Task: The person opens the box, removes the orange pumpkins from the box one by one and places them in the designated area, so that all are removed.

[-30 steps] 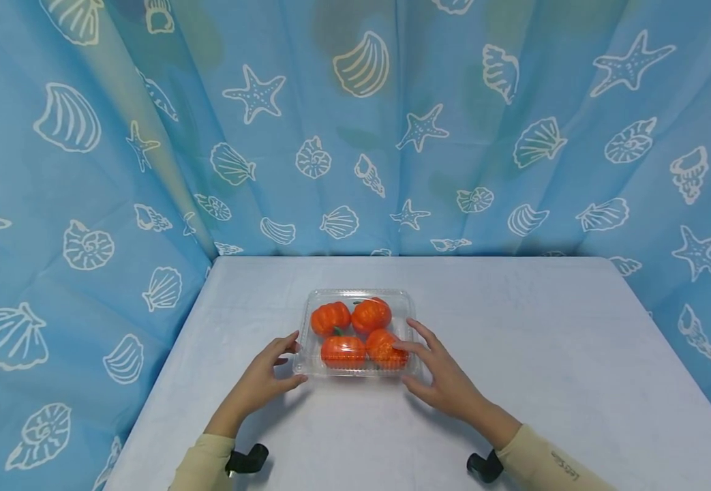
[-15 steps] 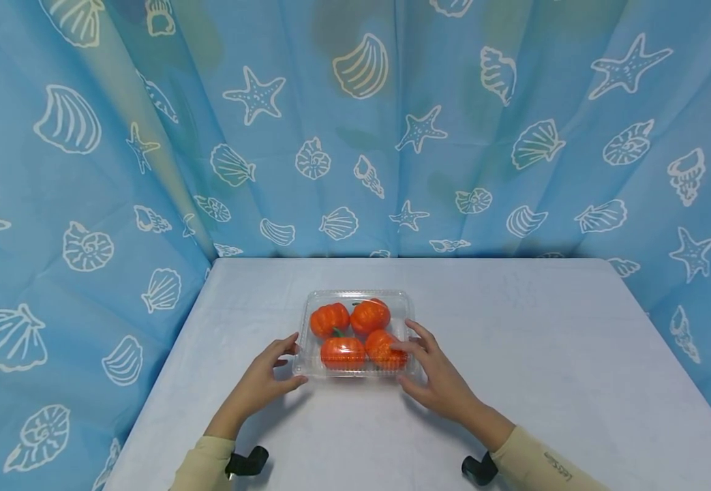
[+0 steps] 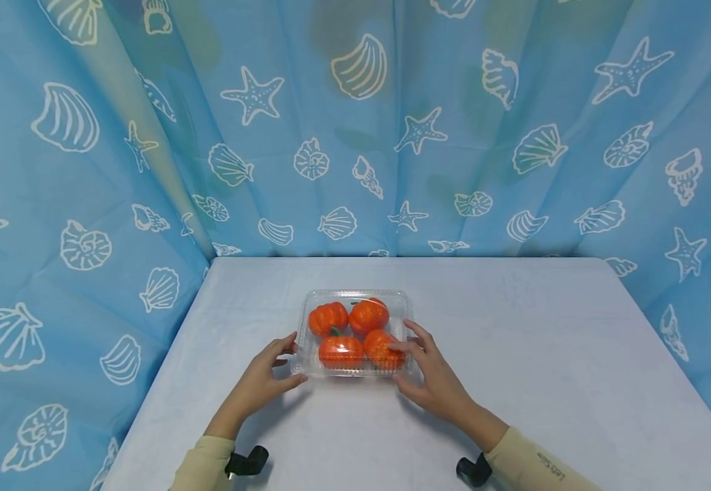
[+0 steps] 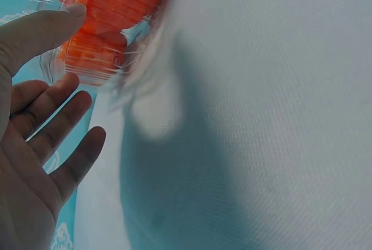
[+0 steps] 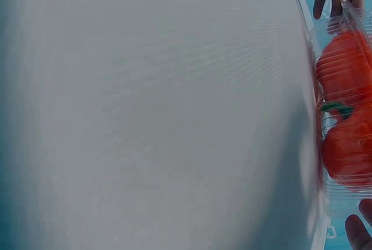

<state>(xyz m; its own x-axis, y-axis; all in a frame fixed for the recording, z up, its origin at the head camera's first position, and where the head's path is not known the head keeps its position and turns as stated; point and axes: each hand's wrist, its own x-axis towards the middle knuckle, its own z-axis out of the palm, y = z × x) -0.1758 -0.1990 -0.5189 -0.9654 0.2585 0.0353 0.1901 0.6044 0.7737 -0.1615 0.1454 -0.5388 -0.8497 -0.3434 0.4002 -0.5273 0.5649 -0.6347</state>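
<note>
A clear plastic clamshell box (image 3: 355,294) lies closed on the table, with several orange, ribbed, pumpkin-like pieces with green stems (image 3: 341,352) inside. My left hand (image 3: 260,375) is at the box's left side, its fingers spread and the thumb by the front left corner. In the left wrist view, the thumb of that hand (image 4: 26,174) overlaps the box while the other fingers reach out loosely. My right hand (image 3: 437,385) is at the right side, one finger over the lid and the thumb near the front right corner. Only its fingertips (image 5: 357,235) show in the right wrist view.
A white cloth (image 3: 533,354) covers the table. Behind and to the sides hangs a blue curtain (image 3: 306,123) with white shells and starfish. A dark device (image 3: 247,461) sits at the left wrist, and a similar one (image 3: 474,470) at the right.
My right hand and forearm have shifted slightly left, so the thumb sits a bit further along the box's front. The left hand and the box hold almost still.
</note>
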